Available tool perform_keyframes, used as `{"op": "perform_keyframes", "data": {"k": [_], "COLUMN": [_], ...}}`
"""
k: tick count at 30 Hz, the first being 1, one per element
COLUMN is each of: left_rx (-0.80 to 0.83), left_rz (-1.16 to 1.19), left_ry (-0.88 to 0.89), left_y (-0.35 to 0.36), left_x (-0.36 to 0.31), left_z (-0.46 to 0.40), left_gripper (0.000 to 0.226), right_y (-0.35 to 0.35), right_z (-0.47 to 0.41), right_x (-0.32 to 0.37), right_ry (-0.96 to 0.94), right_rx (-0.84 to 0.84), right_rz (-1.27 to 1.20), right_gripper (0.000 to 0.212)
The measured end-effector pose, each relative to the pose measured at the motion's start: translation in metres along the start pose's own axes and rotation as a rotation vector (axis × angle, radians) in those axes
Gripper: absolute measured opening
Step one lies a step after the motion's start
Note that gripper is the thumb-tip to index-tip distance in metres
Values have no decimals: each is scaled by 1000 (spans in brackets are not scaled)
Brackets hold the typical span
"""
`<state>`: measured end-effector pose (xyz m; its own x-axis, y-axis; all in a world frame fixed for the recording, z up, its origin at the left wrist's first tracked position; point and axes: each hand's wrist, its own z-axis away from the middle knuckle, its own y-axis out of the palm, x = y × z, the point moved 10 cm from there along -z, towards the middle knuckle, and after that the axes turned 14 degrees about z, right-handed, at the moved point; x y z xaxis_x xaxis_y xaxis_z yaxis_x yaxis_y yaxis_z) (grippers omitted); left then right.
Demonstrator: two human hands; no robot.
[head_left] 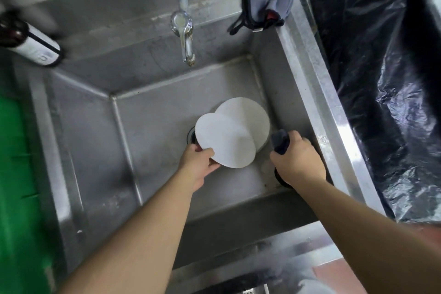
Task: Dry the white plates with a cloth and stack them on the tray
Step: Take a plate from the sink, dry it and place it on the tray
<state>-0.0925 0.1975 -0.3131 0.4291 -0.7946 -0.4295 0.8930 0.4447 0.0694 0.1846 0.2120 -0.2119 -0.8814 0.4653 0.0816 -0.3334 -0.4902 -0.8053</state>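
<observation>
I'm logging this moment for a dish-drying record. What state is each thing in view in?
Left hand: pinches the near plate's edge.
Near plate: tilted, overlapping the far plate.
Far plate: lying in the sink, partly covered.
Right hand: grips the dark cloth.
Dark cloth: bunched, off the plates.
Tap: no water running.
Grey rag: draped over the sink corner.

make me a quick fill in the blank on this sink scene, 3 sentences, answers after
1. The left hand grips the rim of a white ____.
2. The right hand holds a dark ____.
3. Both plates, the upper plate and the lower plate, are inside the steel ____, below the tap.

Answers: plate; cloth; sink
</observation>
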Motion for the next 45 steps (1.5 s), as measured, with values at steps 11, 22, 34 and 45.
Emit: {"op": "perform_keyframes", "data": {"k": [11,22,34,45], "left_rx": [49,197,249,434], "left_rz": [200,362,378,295], "left_ry": [153,288,595,710], "left_y": [-67,-74,-25,7], "left_x": [-58,-108,-130,-165], "left_z": [150,270,390,458], "left_gripper": [51,59,56,52], "right_y": [-72,-159,-284,-314], "right_z": [98,155,232,346], "right_x": [38,98,158,209], "right_ry": [-108,-248,-933,-1531], "right_rx": [53,25,-374,-864], "right_rz": [-325,-741,-267,15], "right_gripper": [46,29,44,33]}}
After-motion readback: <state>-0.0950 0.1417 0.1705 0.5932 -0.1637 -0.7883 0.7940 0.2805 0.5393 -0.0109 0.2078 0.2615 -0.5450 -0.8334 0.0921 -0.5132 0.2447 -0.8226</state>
